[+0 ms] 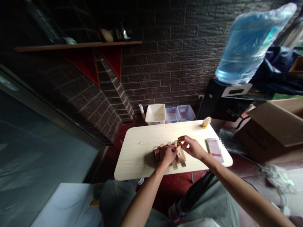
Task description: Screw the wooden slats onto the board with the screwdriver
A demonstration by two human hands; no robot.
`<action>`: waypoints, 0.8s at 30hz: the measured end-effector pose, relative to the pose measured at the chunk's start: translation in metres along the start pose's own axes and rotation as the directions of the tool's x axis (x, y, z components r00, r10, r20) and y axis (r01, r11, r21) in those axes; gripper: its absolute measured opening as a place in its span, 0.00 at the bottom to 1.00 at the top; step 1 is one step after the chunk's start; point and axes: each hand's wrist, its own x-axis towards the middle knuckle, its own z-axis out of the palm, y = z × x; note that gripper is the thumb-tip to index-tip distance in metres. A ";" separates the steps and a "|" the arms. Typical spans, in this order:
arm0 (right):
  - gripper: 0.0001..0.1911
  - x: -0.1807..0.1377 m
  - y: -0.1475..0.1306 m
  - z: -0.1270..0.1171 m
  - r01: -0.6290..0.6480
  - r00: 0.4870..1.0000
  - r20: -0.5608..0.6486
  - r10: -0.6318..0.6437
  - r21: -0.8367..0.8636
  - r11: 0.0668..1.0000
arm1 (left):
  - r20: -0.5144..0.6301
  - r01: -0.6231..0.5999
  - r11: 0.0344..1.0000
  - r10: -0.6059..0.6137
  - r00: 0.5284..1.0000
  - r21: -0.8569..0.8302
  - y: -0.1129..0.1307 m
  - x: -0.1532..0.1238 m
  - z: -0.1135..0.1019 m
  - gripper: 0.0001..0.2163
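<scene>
A small wooden piece with several parallel slats (181,161) lies on the pale table, its slats running toward me. My left hand (170,153) is closed over its upper side, fingertips pinched near the yellow tool; what they hold, if anything, is too small to make out. My right hand (192,147) grips a short yellow-and-black tool (179,142), which looks like a stubby screwdriver, between thumb and fingers. The tool stands over the far right part of the slats, close to my left fingertips. Its tip is hidden.
On the pale table (132,157) are a thin dark piece (140,142), a clear-and-yellow container (205,122) and a phone (215,149). Behind stand a cream bin (155,114) and clear bins (186,113). A water dispenser (217,97) and cardboard box (272,126) are right.
</scene>
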 end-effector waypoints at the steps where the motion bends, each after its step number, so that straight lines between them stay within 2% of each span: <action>1: 0.10 0.000 0.000 0.000 -0.002 1.000 -0.002 0.002 -0.005 1.000 | 0.002 -0.020 1.000 0.020 1.000 0.020 -0.001 0.000 0.000 0.07; 5: 0.09 0.002 0.001 0.001 -0.004 1.000 -0.007 0.004 -0.020 1.000 | -0.010 -0.079 0.992 0.081 0.997 0.094 -0.007 0.002 0.000 0.08; 9: 0.08 0.002 0.004 0.001 -0.012 0.999 -0.038 0.011 -0.017 1.000 | -0.002 -0.090 0.990 0.091 0.996 0.106 -0.006 0.001 -0.001 0.09; 16: 0.08 0.001 0.001 -0.001 -0.011 0.999 -0.033 0.011 -0.006 1.000 | -0.010 -0.040 0.997 0.041 0.999 0.064 0.002 -0.001 -0.003 0.08; 24: 0.09 0.001 0.001 -0.001 -0.010 1.000 -0.030 0.010 0.011 1.000 | -0.027 -0.022 0.999 0.022 0.999 0.024 -0.001 -0.001 0.000 0.07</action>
